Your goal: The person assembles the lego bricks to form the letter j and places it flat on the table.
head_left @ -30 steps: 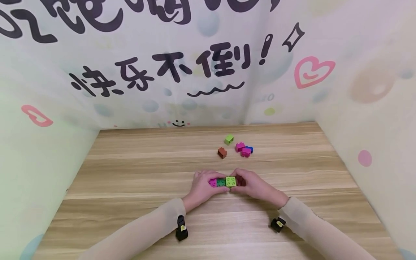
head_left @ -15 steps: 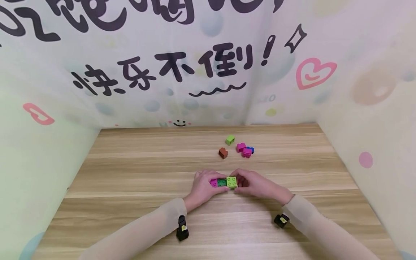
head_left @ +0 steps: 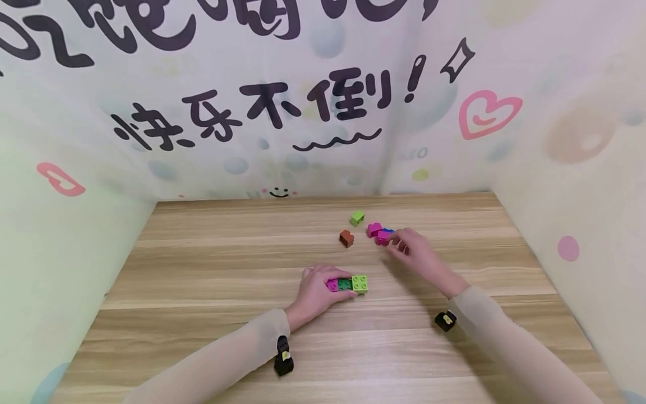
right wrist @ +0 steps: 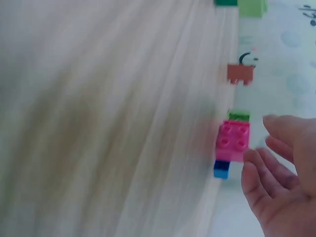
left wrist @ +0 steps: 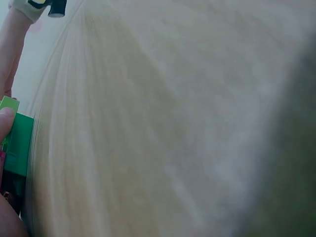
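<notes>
Studded blk row [head_left: 345, 284] gripped by L hand [head_left: 318, 289], woodgrain tbl [head_left: 212, 280]; R hand [head_left: 419, 255] @ row's 2 o'clock, fingers [right wrist: 254, 181] parted, nr pink blk [head_left: 382, 238].

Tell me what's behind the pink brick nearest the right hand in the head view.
Behind that pink brick, a blue brick shows its upper part, and another pink brick lies back and leftward. The blue brick's lower part is covered; anything else there cannot be seen.
</notes>
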Available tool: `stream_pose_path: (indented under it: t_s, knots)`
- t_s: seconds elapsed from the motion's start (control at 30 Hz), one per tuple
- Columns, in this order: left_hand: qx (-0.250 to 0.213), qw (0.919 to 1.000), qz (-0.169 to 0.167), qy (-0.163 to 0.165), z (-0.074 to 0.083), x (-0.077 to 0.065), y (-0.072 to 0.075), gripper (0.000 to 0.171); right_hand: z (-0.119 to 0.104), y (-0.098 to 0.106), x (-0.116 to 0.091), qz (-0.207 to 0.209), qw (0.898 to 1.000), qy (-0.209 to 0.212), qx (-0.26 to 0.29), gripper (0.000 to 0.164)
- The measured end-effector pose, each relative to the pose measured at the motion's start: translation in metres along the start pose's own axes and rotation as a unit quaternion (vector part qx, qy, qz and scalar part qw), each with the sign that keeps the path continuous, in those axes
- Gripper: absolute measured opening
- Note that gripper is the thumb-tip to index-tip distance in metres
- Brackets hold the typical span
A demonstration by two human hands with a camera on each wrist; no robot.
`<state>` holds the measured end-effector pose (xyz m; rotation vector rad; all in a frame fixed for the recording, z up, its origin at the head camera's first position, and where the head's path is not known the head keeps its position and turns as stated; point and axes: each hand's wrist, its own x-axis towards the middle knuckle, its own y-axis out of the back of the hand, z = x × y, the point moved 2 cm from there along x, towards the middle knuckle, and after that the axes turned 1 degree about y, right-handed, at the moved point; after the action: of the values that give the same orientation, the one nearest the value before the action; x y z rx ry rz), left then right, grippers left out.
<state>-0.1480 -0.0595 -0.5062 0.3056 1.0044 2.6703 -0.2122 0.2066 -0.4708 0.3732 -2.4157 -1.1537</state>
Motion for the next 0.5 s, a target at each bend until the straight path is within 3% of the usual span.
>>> stream_pose_path:
  t_s: [0.2, 0.5]
  knots:
    - [-0.003, 1.0000, -0.001, 0.002, 0.000, 0.000, 0.000, 0.043, 0.014, -0.001, 0.008, 0.018, 0.999, -0.045, -0.011, 0.034]
    - [0.001, 1.0000, 0.001, 0.001, -0.001, 0.000, 0.000, 0.043, 0.018, -0.009, 0.019, -0.008, 0.998, -0.057, -0.012, 0.031]
